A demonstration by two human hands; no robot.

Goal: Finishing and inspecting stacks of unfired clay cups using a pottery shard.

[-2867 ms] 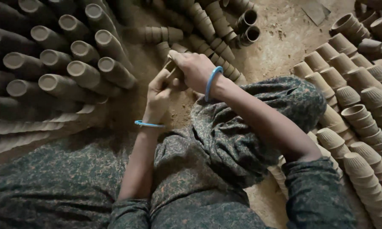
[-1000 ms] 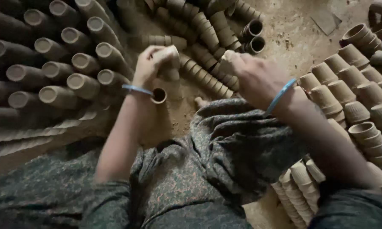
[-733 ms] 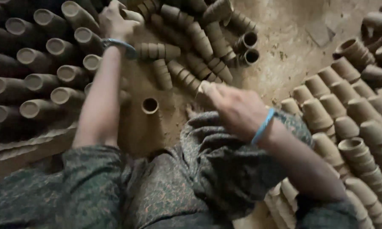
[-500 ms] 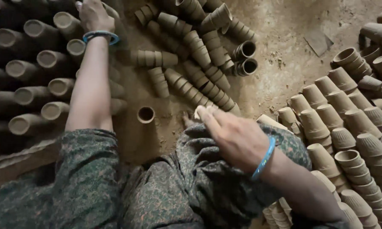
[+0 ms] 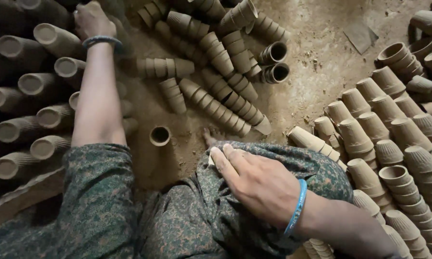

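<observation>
My left hand [image 5: 92, 20], with a bangle at the wrist, reaches far up to the top left. Its fingers curl around a stack of clay cups [image 5: 116, 19] that lies on the pile of stacked cup rows [image 5: 31, 84]. My right hand [image 5: 261, 184], wearing a blue bangle, lies flat on my knee in green patterned cloth. A small pale piece [image 5: 211, 158] is pinned under its fingertips. A single clay cup [image 5: 159, 135] stands upright on the dirt floor between my arm and knee.
Several nested cup stacks [image 5: 220, 98] lie loose on the dirt ahead, two with open mouths [image 5: 275, 62] facing me. Upright cup stacks [image 5: 393, 144] crowd the right side. Bare dirt [image 5: 321, 62] shows at the upper right.
My left hand has carried a cup stack from the middle up to the pile at the top left. My right hand has drawn back from the floor stacks onto my knee.
</observation>
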